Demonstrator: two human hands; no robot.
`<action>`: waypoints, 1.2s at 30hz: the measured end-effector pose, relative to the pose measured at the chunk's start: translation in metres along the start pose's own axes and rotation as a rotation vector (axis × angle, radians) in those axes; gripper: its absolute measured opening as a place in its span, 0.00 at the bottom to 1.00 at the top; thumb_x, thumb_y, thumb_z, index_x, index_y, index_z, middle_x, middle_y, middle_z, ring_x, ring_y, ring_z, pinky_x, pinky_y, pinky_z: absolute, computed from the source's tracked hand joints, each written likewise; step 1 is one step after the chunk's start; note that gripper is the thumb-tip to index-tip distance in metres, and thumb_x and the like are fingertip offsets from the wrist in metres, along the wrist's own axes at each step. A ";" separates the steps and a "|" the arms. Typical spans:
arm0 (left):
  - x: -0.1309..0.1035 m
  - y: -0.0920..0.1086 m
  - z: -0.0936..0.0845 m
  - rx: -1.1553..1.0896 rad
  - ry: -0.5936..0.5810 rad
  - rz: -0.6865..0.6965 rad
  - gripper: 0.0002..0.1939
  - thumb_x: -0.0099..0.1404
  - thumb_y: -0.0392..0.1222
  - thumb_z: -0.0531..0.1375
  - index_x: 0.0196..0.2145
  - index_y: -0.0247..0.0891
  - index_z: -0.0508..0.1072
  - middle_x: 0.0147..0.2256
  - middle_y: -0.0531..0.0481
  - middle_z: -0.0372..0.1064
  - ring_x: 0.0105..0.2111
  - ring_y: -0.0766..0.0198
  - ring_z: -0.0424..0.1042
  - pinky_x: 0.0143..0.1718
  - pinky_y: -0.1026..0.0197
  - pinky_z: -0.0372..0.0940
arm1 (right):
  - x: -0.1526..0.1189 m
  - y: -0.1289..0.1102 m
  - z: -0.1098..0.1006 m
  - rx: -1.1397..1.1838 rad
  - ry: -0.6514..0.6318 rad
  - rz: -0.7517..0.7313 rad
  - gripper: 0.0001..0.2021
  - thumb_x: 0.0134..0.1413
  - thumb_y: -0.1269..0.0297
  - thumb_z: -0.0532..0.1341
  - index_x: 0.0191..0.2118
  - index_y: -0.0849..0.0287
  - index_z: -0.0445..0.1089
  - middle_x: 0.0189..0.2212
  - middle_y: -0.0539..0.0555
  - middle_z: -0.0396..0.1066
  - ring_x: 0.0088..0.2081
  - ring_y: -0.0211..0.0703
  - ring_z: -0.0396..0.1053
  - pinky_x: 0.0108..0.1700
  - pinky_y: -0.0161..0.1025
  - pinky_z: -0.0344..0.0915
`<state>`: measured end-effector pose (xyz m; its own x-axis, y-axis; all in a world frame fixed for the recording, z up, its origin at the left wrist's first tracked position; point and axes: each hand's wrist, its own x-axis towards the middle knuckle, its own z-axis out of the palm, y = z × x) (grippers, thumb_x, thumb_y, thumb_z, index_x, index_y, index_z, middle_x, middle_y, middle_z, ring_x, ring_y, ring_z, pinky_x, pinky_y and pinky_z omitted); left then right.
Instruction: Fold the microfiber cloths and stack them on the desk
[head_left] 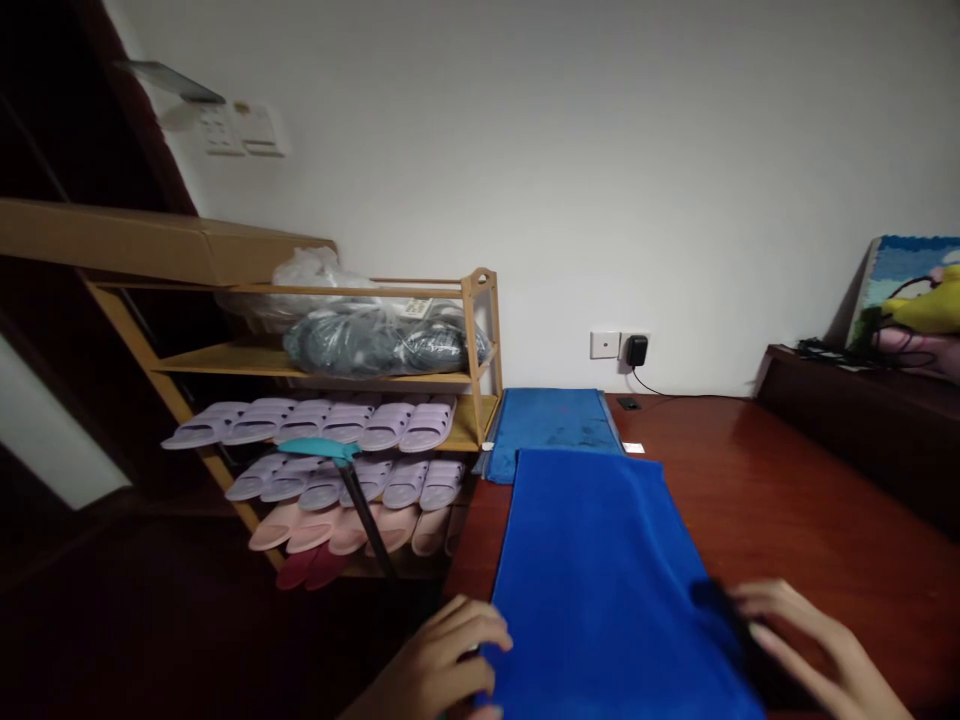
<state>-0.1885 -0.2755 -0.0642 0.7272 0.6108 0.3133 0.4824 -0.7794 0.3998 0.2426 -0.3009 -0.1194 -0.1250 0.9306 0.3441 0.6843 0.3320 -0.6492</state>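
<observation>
A long bright blue cloth lies spread on the reddish-brown wooden table, reaching toward me past the bottom of the view. My left hand is at its near left edge, fingers loosely bent and apart, fingertips by the cloth's border. On the other side, my right hand is beside the right edge, thumb and fingers parted. A dark patch, perhaps a shadow, lies between that hand and the cloth. Beyond, the cloth's far end overlaps a flat stack of folded blue cloths.
On the left stands a wooden shoe rack with lilac and pink slippers, bagged items and a cardboard box. A teal-topped handle rises before it. A black charger is plugged into the wall. A dark raised ledge borders the right.
</observation>
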 end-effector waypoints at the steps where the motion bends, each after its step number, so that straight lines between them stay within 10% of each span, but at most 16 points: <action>1: 0.017 0.000 -0.004 -0.023 -0.008 -0.017 0.11 0.66 0.38 0.51 0.32 0.42 0.73 0.43 0.48 0.71 0.45 0.58 0.68 0.50 0.56 0.63 | 0.023 -0.001 -0.001 0.017 0.005 0.031 0.16 0.56 0.50 0.57 0.44 0.50 0.74 0.48 0.53 0.72 0.49 0.50 0.69 0.52 0.43 0.67; 4: 0.080 -0.020 0.000 0.013 0.018 -0.166 0.16 0.70 0.41 0.46 0.43 0.39 0.73 0.49 0.45 0.69 0.50 0.59 0.67 0.54 0.57 0.60 | 0.099 0.001 0.019 -0.044 0.033 0.133 0.29 0.57 0.43 0.51 0.57 0.55 0.64 0.55 0.56 0.66 0.56 0.51 0.64 0.57 0.46 0.61; 9: 0.150 -0.085 0.044 0.290 -0.053 -0.328 0.31 0.71 0.51 0.44 0.65 0.27 0.49 0.66 0.37 0.38 0.66 0.52 0.38 0.63 0.46 0.40 | 0.170 0.018 0.071 -0.374 -0.106 0.216 0.39 0.58 0.38 0.41 0.67 0.61 0.45 0.67 0.60 0.40 0.66 0.54 0.40 0.63 0.58 0.41; 17: 0.143 -0.113 0.057 0.360 -0.124 -0.339 0.35 0.69 0.60 0.40 0.65 0.34 0.50 0.66 0.39 0.42 0.66 0.50 0.39 0.63 0.40 0.34 | 0.172 0.050 0.063 -0.526 -0.287 0.109 0.40 0.58 0.36 0.38 0.67 0.59 0.44 0.67 0.56 0.38 0.67 0.47 0.35 0.65 0.53 0.35; 24: 0.190 -0.120 0.067 0.435 0.058 -0.412 0.30 0.71 0.50 0.40 0.65 0.32 0.50 0.66 0.42 0.43 0.66 0.56 0.41 0.63 0.49 0.41 | 0.195 0.040 0.085 -0.496 -0.191 0.178 0.39 0.59 0.38 0.36 0.68 0.58 0.40 0.67 0.55 0.38 0.67 0.43 0.33 0.65 0.49 0.38; 36: 0.185 -0.134 0.078 0.438 0.049 -0.409 0.32 0.70 0.54 0.42 0.65 0.33 0.51 0.66 0.42 0.43 0.66 0.54 0.41 0.63 0.45 0.39 | 0.188 0.046 0.092 -0.558 -0.179 0.118 0.40 0.58 0.36 0.36 0.68 0.57 0.42 0.67 0.55 0.39 0.67 0.44 0.34 0.65 0.49 0.38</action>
<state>-0.0808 -0.0688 -0.1268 0.4222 0.8706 0.2526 0.8821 -0.4588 0.1070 0.1849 -0.0960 -0.1467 -0.1116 0.9838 0.1400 0.9688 0.1391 -0.2052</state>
